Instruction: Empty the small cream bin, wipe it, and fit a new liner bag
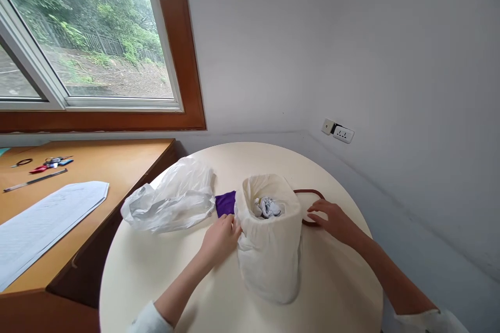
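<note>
A white plastic bag [269, 255] lines and covers an upright bin-shaped container on the round table, its top gaping. Crumpled paper [269, 207] lies inside. My left hand [222, 234] is at the bag's left side, fingers bent and closed against the plastic just below the rim. A small purple cloth [225, 203] shows right behind those fingers. On the other side, my right hand [332, 219] reaches over the end of a brown loop [308, 191], with thumb and fingers apart. Whether it touches the loop is unclear. The container's own walls are hidden.
Another crumpled white plastic bag [172, 200] rests at the table's left. The round table [336, 286] stands near the wall, below a socket [344, 134]. A wooden desk [128, 158] on the left bears papers [50, 218], a pen [35, 180] and keys [54, 162].
</note>
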Demonstrator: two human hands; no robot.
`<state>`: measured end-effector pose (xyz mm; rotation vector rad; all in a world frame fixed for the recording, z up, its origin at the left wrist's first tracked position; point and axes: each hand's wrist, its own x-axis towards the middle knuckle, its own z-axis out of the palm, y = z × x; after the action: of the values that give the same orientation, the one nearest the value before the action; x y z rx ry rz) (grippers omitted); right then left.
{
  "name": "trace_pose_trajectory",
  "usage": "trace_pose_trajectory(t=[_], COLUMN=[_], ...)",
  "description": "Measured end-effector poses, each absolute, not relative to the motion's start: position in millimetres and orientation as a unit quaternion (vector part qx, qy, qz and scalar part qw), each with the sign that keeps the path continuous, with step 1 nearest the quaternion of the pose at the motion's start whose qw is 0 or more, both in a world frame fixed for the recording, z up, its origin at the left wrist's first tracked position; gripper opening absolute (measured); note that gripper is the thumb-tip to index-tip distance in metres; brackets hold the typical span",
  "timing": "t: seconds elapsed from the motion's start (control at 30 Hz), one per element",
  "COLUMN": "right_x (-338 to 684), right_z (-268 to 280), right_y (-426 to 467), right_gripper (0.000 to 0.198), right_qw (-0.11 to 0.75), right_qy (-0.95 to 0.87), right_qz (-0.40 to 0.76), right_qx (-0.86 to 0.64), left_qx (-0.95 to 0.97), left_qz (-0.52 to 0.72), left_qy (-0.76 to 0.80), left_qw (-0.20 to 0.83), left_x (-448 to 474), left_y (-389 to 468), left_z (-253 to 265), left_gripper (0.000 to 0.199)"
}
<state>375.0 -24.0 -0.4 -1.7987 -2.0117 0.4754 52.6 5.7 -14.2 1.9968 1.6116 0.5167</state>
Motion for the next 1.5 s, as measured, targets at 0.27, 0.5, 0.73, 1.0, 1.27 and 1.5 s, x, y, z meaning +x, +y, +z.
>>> trace_pose_trajectory(t=[0.27,0.5,0.73,1.0,1.27,1.5], right_x=[314.3,346.7,357.0,353.3,291.5,252.0], right_z=[-21.3,9.8,62.2,125.8,196.5,231.1], right_y=[-18.0,-8.7,-14.5,-19.8,26.5,32.7], right_gripper=[0.015,0.028,0.027,0.019,0.014,0.017], right_qw=[0.150,0.407,0.589,0.622,0.610,0.563], right_qy=[-0.754,-0.602,-0.501,-0.502,-0.578,-0.676], right_qz=[0.118,0.357,0.439,0.435,0.421,0.410], right_qx=[-0.628,-0.587,-0.458,-0.414,-0.342,-0.241], left_qx=[0.694,0.332,0.274,0.462,0.701,0.799], left_qz=[0.265,0.482,0.609,0.576,0.488,0.418], left_qy=[0.518,0.339,0.249,0.277,0.238,0.303], left_qw=[0.425,0.736,0.702,0.615,0.463,0.309], left_x=[50.9,35.0,25.3,9.0,60.2,105.9], left_y=[5.8,11.7,19.3,35.2,53.4,69.1], left_z=[10.9,51.0,85.7,144.6,202.1,202.8], left_gripper=[0.020,0.009,0.010,0.010,0.056,0.035])
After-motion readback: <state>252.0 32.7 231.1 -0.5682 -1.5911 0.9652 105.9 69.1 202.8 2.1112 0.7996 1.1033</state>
